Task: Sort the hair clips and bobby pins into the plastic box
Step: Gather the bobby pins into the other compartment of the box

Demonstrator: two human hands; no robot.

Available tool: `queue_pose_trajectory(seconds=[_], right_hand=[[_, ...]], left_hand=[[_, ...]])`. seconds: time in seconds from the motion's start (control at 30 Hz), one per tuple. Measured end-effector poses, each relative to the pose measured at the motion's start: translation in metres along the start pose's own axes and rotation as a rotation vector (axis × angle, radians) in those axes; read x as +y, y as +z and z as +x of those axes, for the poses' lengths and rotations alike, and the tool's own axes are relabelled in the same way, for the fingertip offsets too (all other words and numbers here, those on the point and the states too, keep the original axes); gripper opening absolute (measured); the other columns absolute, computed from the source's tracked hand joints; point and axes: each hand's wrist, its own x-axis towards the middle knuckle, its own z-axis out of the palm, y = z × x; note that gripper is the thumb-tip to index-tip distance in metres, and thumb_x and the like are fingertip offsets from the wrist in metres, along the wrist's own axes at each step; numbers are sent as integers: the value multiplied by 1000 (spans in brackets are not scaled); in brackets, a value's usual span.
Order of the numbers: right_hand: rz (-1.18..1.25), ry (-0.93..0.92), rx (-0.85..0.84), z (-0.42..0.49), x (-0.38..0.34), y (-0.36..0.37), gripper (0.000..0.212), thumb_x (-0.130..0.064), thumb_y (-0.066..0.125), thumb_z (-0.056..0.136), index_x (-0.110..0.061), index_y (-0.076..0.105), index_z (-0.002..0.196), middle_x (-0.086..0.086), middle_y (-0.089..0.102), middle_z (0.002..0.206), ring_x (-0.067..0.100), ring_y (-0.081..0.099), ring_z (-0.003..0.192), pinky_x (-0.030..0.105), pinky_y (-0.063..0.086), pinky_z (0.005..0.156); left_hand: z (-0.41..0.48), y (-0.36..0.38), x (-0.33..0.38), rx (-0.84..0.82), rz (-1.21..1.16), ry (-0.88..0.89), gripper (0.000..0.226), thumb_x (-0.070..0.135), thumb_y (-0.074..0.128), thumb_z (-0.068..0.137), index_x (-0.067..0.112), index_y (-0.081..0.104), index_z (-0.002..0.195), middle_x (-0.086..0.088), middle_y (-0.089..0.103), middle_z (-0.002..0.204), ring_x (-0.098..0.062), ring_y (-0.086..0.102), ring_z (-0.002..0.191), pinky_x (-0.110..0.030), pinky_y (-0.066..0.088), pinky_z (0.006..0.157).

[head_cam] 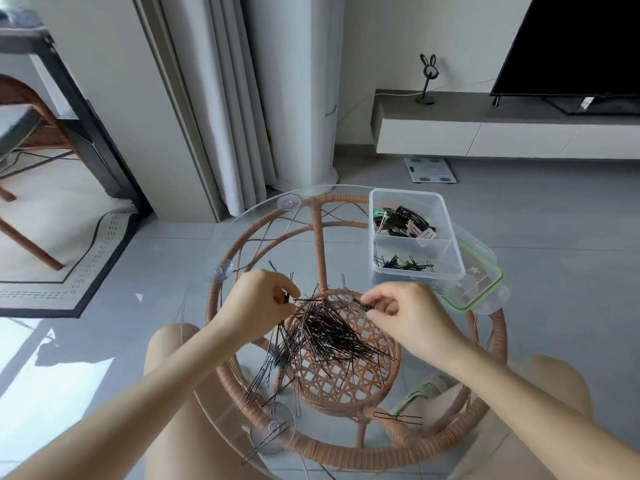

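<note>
A heap of dark bobby pins [320,336] lies on the round glass tabletop [263,216]. My left hand [261,303] pinches pins at the heap's upper left edge. My right hand [407,311] pinches a small dark pin or clip at the heap's upper right. The clear plastic box [414,237] stands at the table's far right. Its far compartment holds black, pink and green hair clips [403,220]. The near compartment holds bobby pins [405,264]. A loose pin [398,418] lies near the front right, another [263,443] at the front left.
The box's green-rimmed lid [479,289] lies under and right of the box. A rattan frame [346,372] shows through the glass. My knees are under the table. A curtain, a TV bench with a rabbit-shaped stand and a floor scale lie beyond.
</note>
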Motion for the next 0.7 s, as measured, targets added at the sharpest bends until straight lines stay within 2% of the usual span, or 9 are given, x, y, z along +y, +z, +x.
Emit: queue_pose_trajectory(seconds=[0.1, 0.2, 0.3, 0.37, 0.5, 0.57, 0.6, 0.7], right_hand=[[46, -20, 38, 6, -2, -25, 22, -11, 69, 76, -22, 70, 95, -13, 65, 77, 1, 62, 70, 9, 47, 64], [42, -47, 109, 19, -2, -57, 22, -9, 70, 76, -20, 70, 95, -9, 66, 76, 9, 64, 70, 14, 50, 66], [-70, -69, 139, 43, 7, -84, 22, -8, 69, 77, -18, 71, 96, -1, 68, 79, 15, 63, 71, 22, 51, 70], [-168, -93, 45, 60, 16, -93, 21, -8, 68, 77, -17, 71, 96, -2, 67, 79, 15, 61, 73, 25, 50, 73], [-324, -103, -295, 83, 33, -84, 18, -11, 67, 78, -19, 70, 94, -14, 62, 77, 2, 56, 72, 23, 45, 71], [-340, -73, -415, 88, 38, -75, 23, -15, 67, 77, -22, 69, 100, -9, 66, 86, 1, 57, 77, 23, 48, 73], [-318, -56, -442, 90, 39, -72, 26, -18, 68, 78, -24, 68, 102, -8, 68, 91, 1, 58, 81, 23, 49, 76], [-237, -38, -388, 91, 40, -73, 22, -27, 64, 82, -26, 70, 103, -12, 69, 99, -2, 59, 87, 21, 48, 83]], left_hand=[[3, -10, 4, 27, -22, -3, 19, 15, 70, 77, 21, 72, 95, 3, 67, 74, -14, 64, 69, -25, 55, 72], [7, -18, 9, 36, -37, 5, 18, 15, 69, 77, 21, 72, 94, 4, 65, 71, -9, 59, 61, -17, 48, 63], [12, -25, 14, 50, -58, 22, 19, 13, 69, 76, 19, 73, 93, 7, 62, 65, -2, 54, 56, -12, 42, 60], [16, -29, 19, 64, -61, 40, 18, 12, 70, 75, 19, 73, 91, 10, 61, 63, 1, 53, 55, -12, 43, 61], [23, -38, 35, 78, -43, 98, 19, 15, 71, 74, 23, 73, 91, 7, 67, 70, 6, 57, 55, -13, 47, 65], [27, -41, 49, 76, -42, 127, 20, 14, 70, 75, 21, 73, 94, 4, 69, 74, -1, 61, 64, -22, 54, 72], [30, -42, 56, 74, -43, 142, 21, 13, 69, 76, 20, 73, 95, 4, 67, 74, -8, 62, 67, -25, 55, 75], [41, -43, 80, 73, -49, 223, 21, 11, 68, 76, 17, 72, 96, 7, 62, 73, -8, 58, 65, -22, 53, 71]])
